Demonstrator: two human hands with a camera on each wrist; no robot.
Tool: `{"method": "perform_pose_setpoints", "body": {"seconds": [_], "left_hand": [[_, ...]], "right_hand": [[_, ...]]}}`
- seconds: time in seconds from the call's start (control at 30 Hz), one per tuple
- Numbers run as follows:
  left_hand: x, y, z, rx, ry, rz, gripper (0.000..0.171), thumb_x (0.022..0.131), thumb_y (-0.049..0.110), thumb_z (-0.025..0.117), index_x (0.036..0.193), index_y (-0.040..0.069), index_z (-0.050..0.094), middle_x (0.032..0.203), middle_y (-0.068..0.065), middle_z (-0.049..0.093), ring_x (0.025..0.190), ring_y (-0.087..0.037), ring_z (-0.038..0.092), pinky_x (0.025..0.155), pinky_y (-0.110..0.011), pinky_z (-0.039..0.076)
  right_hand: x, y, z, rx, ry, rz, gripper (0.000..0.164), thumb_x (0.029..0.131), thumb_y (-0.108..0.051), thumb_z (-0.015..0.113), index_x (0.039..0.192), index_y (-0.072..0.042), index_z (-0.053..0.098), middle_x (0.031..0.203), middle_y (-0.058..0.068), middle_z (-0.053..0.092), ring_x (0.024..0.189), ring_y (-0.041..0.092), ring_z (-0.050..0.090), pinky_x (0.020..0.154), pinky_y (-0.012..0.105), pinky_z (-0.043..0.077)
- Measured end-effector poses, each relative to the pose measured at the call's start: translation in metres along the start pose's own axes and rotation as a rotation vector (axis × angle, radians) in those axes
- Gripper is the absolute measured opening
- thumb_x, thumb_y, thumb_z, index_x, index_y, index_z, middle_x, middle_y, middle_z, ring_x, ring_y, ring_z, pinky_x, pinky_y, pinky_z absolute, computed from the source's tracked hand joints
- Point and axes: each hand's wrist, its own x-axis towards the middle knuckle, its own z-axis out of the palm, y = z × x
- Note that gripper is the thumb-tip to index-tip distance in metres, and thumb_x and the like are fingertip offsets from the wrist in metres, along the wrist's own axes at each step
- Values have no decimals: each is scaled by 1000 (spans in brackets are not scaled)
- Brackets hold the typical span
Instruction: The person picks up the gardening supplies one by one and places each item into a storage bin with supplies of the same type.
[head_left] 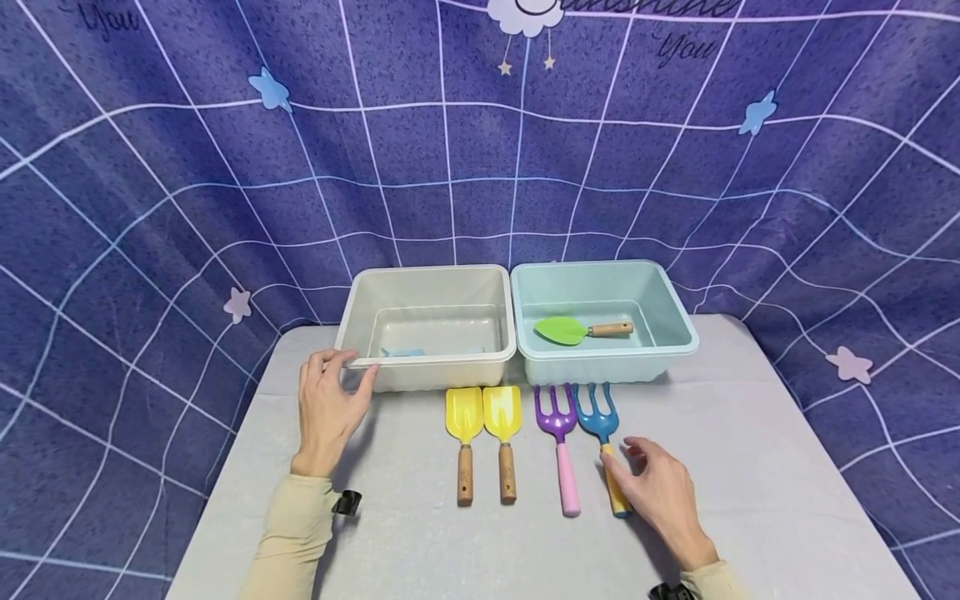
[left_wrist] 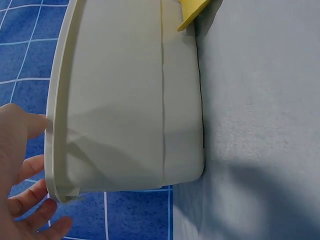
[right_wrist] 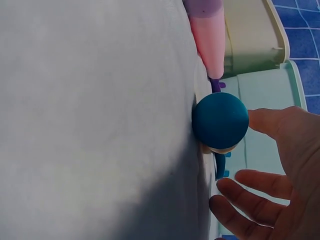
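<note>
My left hand [head_left: 330,400] is at the front left corner of a cream bin [head_left: 438,373]. Its thumb touches the rim in the left wrist view, and the other fingers spread loosely by the corner. Beside the yellow handle of a blue hand fork [head_left: 598,421] is my right hand [head_left: 660,487]. The thumb rests against that handle near its blue end cap [right_wrist: 220,120], while the remaining fingers stay apart from it. A purple hand fork [head_left: 557,421] with a pink handle lies just left of the blue one. Both forks lie tines away from me.
Two yellow hand shovels [head_left: 464,417] with wooden handles lie before the cream bin. A light green bin [head_left: 607,367] adjoins it on the right, containing a green trowel [head_left: 562,331]. Something light blue [head_left: 403,352] shows partly inside the cream bin. A purple-blue curtain [head_left: 480,208] hangs behind.
</note>
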Motion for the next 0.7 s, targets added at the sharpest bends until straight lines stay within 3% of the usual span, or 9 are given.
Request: {"method": "perform_pose_setpoints", "body": {"seconds": [0.23, 0.7], "left_hand": [[0, 0, 1, 12, 2, 8, 41, 86, 29, 87, 113, 0, 77, 120, -25, 63, 110, -49, 56, 98, -56, 43], [2, 0, 1, 33, -7, 27, 37, 87, 26, 87, 109, -2, 75, 116, -24, 64, 112, -49, 56, 101, -56, 43]], "right_hand": [[1, 2, 2, -25, -17, 0, 51, 87, -51, 84, 111, -6, 80, 93, 7, 78, 78, 18, 68, 71, 42, 55], [1, -7, 6, -55, -18, 7, 38, 84, -41, 87, 99, -6, 83, 92, 9, 76, 75, 19, 68, 67, 42, 56]]}}
